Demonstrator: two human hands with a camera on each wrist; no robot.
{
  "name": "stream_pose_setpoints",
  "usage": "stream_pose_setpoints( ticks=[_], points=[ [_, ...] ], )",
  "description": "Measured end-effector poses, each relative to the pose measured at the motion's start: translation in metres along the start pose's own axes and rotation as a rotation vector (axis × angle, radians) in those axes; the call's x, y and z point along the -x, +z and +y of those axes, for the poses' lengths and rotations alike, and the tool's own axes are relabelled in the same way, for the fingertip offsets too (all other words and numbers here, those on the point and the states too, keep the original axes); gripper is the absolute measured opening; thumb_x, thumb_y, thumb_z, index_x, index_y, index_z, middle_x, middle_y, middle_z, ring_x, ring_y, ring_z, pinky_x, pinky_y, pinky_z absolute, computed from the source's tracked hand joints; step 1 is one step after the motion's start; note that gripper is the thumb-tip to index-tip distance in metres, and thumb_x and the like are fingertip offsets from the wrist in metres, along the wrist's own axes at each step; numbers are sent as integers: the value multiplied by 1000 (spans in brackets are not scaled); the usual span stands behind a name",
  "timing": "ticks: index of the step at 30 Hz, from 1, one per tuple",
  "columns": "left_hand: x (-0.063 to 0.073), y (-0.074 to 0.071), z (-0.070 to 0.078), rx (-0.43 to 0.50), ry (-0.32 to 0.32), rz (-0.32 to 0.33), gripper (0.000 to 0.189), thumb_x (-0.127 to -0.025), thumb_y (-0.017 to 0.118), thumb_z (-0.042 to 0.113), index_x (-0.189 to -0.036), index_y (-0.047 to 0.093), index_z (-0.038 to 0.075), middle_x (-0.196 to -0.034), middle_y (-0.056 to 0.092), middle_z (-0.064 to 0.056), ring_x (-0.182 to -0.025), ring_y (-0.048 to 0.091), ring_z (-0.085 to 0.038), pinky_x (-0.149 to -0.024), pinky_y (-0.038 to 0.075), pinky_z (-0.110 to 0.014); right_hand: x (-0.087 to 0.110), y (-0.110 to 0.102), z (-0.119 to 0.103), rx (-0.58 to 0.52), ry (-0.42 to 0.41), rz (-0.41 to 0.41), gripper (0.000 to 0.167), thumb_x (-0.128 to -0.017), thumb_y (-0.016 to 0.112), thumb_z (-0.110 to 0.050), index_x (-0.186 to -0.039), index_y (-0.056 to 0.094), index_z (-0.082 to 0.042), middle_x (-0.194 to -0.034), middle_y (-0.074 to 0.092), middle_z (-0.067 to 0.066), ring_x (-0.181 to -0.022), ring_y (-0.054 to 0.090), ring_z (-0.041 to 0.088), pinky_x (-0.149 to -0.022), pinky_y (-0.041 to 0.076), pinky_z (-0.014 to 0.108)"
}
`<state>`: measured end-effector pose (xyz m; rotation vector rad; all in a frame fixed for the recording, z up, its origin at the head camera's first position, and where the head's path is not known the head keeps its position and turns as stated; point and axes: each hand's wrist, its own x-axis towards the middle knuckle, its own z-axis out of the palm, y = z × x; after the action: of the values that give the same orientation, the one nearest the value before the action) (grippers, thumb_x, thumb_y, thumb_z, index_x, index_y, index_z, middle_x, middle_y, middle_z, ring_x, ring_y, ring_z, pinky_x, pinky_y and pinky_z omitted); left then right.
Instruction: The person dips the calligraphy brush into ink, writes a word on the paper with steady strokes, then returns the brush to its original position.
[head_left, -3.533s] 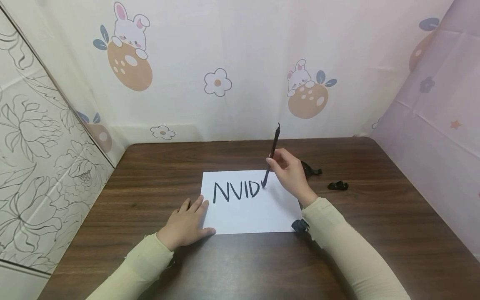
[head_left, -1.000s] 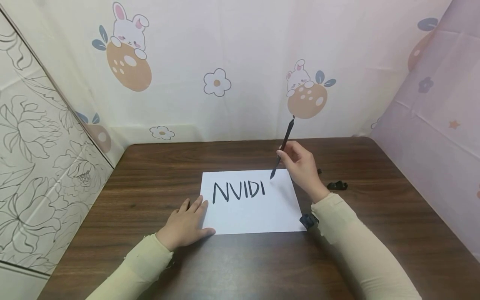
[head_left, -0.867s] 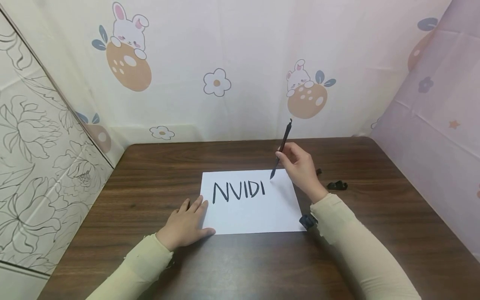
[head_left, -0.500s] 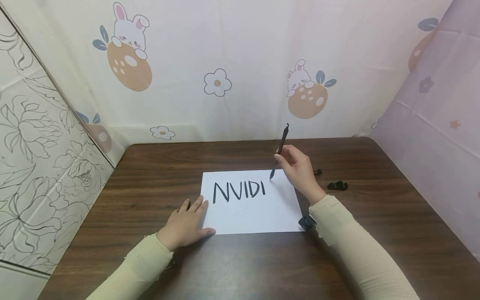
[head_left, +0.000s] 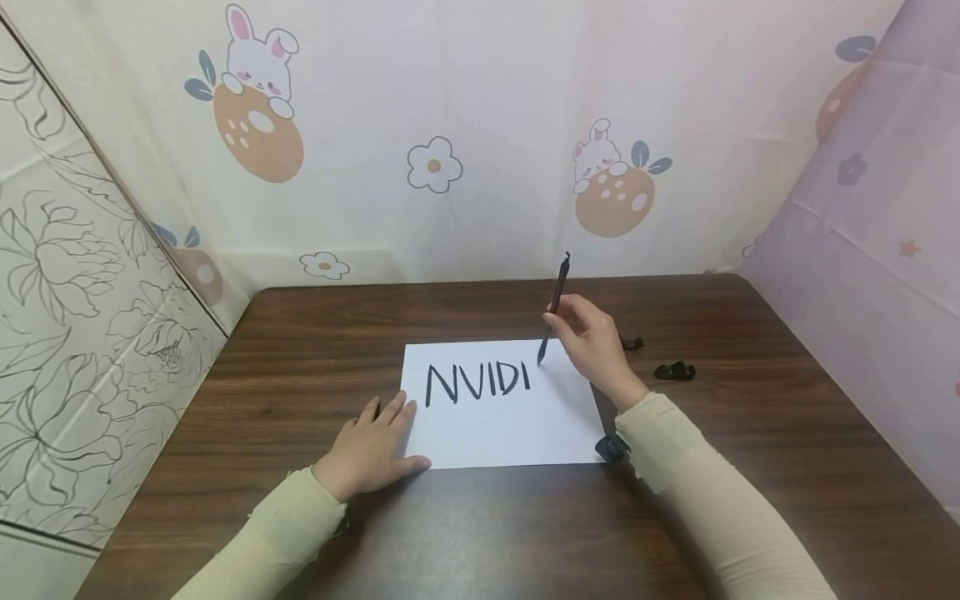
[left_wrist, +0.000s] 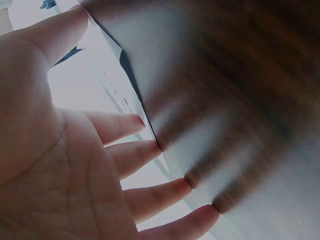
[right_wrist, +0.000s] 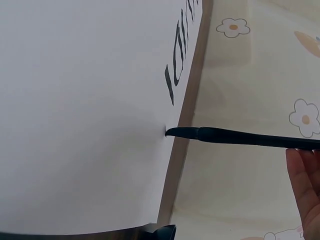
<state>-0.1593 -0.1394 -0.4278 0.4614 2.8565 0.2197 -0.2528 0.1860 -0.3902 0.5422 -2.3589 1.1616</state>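
A white sheet of paper (head_left: pixel 510 433) lies on the dark wooden table, with the black letters "NVIDI" (head_left: pixel 477 383) brushed across its upper part. My right hand (head_left: pixel 592 337) pinches a black ink brush (head_left: pixel 558 287) between thumb and fingers, its handle pointing up. In the right wrist view the tip of the brush (right_wrist: pixel 182 132) touches the paper just past the last letter, where a short dark mark shows. My left hand (head_left: pixel 371 446) is spread flat, fingertips and thumb resting over the paper's left edge; the left wrist view shows its palm and straight fingers.
A small black object (head_left: pixel 676 372) lies on the table (head_left: pixel 750 467) right of the paper. Another dark piece (head_left: pixel 633 342) is partly hidden behind the right hand. A black device (head_left: pixel 612 448) at the right wrist overlaps the paper's lower right corner. A patterned curtain (head_left: pixel 495 208) hangs behind.
Since the earliest frame, the last "I" has been completed and the brush has moved right of it. Lately its tip has slid slightly down and its handle tilted more upright. The left hand stays put.
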Motion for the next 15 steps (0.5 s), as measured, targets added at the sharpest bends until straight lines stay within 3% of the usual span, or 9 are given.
stream_pose_setpoints(
  ticks=[15],
  points=[
    [0, 0, 1, -7, -1, -1, 88, -86, 63, 60, -152, 35, 9, -161, 27, -13, -142, 28, -51, -103, 34, -70, 4, 0, -1, -15, 11, -28, 17, -96, 64, -17, -110, 65, -8, -93, 68, 4, -82, 59, 10, -73, 49, 18]
  ],
)
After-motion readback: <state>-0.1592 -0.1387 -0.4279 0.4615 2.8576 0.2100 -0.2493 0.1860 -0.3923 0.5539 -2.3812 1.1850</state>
